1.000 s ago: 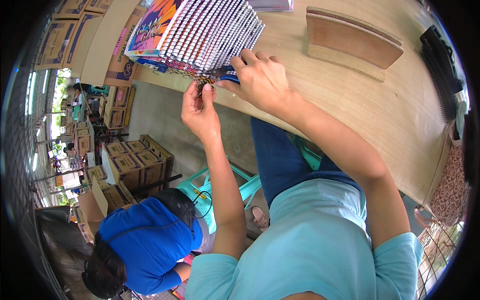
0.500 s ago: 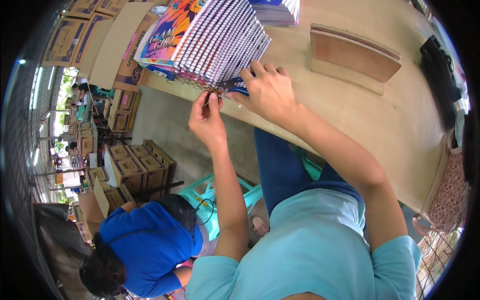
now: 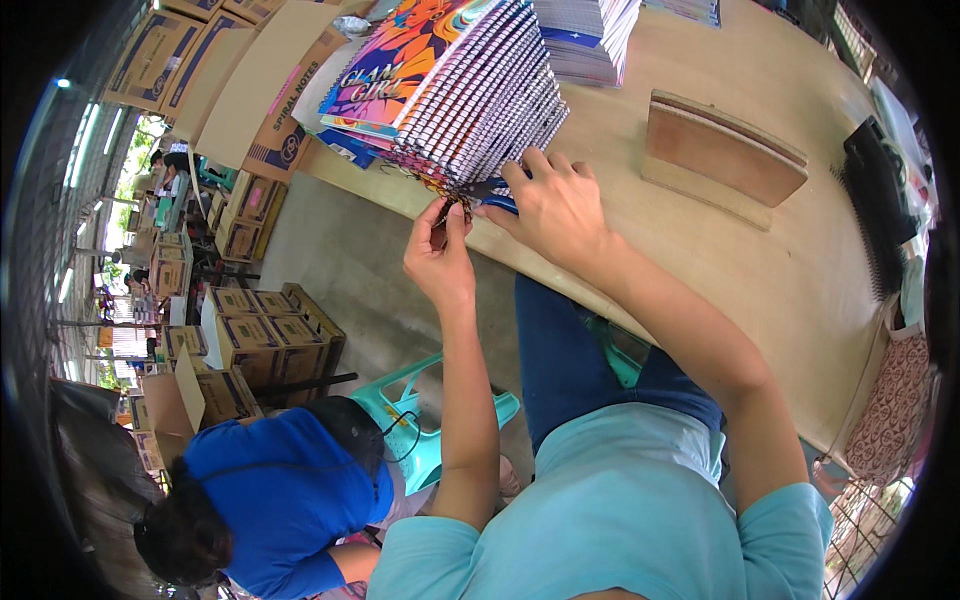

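Note:
A tall stack of spiral notebooks [image 3: 485, 105] with a colourful top cover stands at the table's near left edge. Just off its near corner, my left hand [image 3: 441, 258] pinches a dark, wiry strand [image 3: 458, 212] between thumb and fingers. My right hand [image 3: 560, 208] is wrapped round a blue-handled tool [image 3: 499, 203], its dark front end close to the strand and the stack's lower corner. Whether the tool is scissors or pliers is too small to tell. Thin coils stick out below the stack beside my left fingertips.
A wooden stand [image 3: 722, 160] sits on the table [image 3: 640, 240] to the right. Another notebook stack [image 3: 588, 45] is behind. Cardboard boxes [image 3: 262, 110] line the left. A person in blue [image 3: 285, 490] bends beside a turquoise stool [image 3: 425, 435]. A patterned bag [image 3: 890, 410] hangs at far right.
The view has shifted, so the table and stack appear further right and lower. Both hands keep their grips by the stack's corner, with the tool's front end now showing more.

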`<control>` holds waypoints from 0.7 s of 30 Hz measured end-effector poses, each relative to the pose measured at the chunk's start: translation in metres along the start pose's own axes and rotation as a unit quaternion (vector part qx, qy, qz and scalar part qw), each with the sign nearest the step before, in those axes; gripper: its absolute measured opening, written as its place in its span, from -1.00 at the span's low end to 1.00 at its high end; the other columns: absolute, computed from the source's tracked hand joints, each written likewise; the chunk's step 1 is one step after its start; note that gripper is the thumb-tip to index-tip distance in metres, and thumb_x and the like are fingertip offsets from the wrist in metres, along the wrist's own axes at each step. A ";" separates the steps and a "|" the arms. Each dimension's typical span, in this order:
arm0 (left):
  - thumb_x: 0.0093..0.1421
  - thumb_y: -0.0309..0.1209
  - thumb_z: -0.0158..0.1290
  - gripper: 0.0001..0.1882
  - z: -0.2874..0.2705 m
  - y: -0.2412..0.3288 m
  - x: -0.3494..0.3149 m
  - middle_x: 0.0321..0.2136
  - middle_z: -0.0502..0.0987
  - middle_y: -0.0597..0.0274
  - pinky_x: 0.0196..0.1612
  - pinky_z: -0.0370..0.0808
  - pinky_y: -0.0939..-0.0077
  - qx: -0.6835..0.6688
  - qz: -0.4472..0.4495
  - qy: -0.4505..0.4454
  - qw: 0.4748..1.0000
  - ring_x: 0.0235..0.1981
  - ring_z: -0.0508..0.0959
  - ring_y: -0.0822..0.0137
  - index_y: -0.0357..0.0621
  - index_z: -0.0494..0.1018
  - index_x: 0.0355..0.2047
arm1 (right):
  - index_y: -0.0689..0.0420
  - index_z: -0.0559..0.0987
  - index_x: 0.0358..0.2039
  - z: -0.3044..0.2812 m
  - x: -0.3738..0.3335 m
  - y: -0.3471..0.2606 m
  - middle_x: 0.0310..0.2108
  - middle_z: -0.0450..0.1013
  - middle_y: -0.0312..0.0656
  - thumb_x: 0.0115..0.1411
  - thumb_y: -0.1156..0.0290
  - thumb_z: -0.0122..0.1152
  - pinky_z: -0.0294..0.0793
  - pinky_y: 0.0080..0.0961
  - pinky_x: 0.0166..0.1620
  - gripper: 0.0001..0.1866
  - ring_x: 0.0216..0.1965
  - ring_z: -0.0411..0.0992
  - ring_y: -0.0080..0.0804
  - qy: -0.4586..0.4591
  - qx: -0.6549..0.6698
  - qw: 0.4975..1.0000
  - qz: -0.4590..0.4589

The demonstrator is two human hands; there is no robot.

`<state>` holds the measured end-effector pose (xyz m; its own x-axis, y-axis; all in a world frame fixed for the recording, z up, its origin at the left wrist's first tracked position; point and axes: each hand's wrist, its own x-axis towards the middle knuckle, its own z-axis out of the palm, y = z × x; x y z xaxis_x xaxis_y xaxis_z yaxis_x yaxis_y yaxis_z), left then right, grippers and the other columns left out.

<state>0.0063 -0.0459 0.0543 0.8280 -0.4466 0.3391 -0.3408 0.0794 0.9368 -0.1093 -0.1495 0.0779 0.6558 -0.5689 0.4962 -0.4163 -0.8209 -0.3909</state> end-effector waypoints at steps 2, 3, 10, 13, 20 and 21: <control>0.24 -0.54 0.13 -0.77 -0.001 0.001 0.000 -0.32 0.59 0.10 -0.24 0.64 0.54 -0.006 -0.005 -0.005 1.000 -0.36 0.60 0.44 -0.47 0.50 -0.14 | 0.15 0.59 -0.27 -0.001 0.000 0.000 -0.27 0.48 -0.11 0.03 -0.06 0.33 0.45 -0.08 -0.28 -0.50 -0.23 0.51 -0.09 0.003 -0.005 1.000 -0.001; 0.24 -0.54 0.13 -0.77 0.000 0.001 0.000 -0.33 0.59 0.11 -0.24 0.64 0.54 -0.011 -0.007 -0.006 1.000 -0.36 0.60 0.44 -0.47 0.50 -0.14 | 0.15 0.59 -0.26 -0.002 -0.001 0.001 -0.26 0.48 -0.10 0.03 -0.06 0.33 0.45 -0.08 -0.28 -0.50 -0.22 0.51 -0.09 0.005 -0.008 1.000 -0.002; 0.23 -0.54 0.15 -0.75 0.000 0.007 -0.002 -0.34 0.60 0.12 -0.26 0.63 0.56 -0.004 -0.014 0.001 1.000 -0.36 0.59 0.45 -0.47 0.50 -0.13 | 0.15 0.60 -0.34 -0.006 0.002 -0.003 -0.38 0.48 -0.14 -0.02 -0.07 0.38 0.50 -0.16 -0.29 -0.49 -0.32 0.53 -0.16 0.021 -0.024 0.999 -0.007; 0.23 -0.54 0.15 -0.75 -0.002 0.007 0.000 -0.34 0.59 0.12 -0.25 0.63 0.55 0.017 -0.009 0.000 1.000 -0.35 0.59 0.45 -0.47 0.50 -0.12 | 0.15 0.60 -0.35 -0.003 0.006 -0.001 -0.43 0.49 -0.13 0.01 -0.07 0.36 0.51 -0.17 -0.33 -0.51 -0.38 0.54 -0.14 0.004 -0.005 1.000 -0.010; 0.22 -0.53 0.17 -0.73 -0.020 -0.003 -0.001 -0.28 0.58 0.11 -0.20 0.66 0.45 -0.110 -0.126 -0.041 0.985 -0.32 0.59 0.37 -0.45 0.50 -0.10 | 0.16 0.61 -0.38 -0.024 0.001 0.010 -0.43 0.52 -0.07 0.04 -0.04 0.36 0.54 -0.24 -0.36 -0.54 -0.44 0.56 -0.08 -0.026 0.040 0.998 0.039; 0.22 -0.52 0.17 -0.76 -0.026 -0.001 0.001 -0.33 0.60 0.14 -0.26 0.66 0.43 -0.140 -0.146 -0.033 0.979 -0.37 0.61 0.39 -0.42 0.53 -0.14 | 0.17 0.61 -0.38 -0.030 -0.003 0.016 -0.42 0.53 -0.07 0.03 -0.02 0.39 0.54 -0.26 -0.36 -0.55 -0.44 0.56 -0.08 -0.014 0.051 0.998 0.047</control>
<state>0.0194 -0.0235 0.0558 0.8380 -0.5429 0.0554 0.0497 0.1769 0.9830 -0.1367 -0.1618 0.0929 0.6352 -0.6399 0.4325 -0.4113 -0.7542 -0.5118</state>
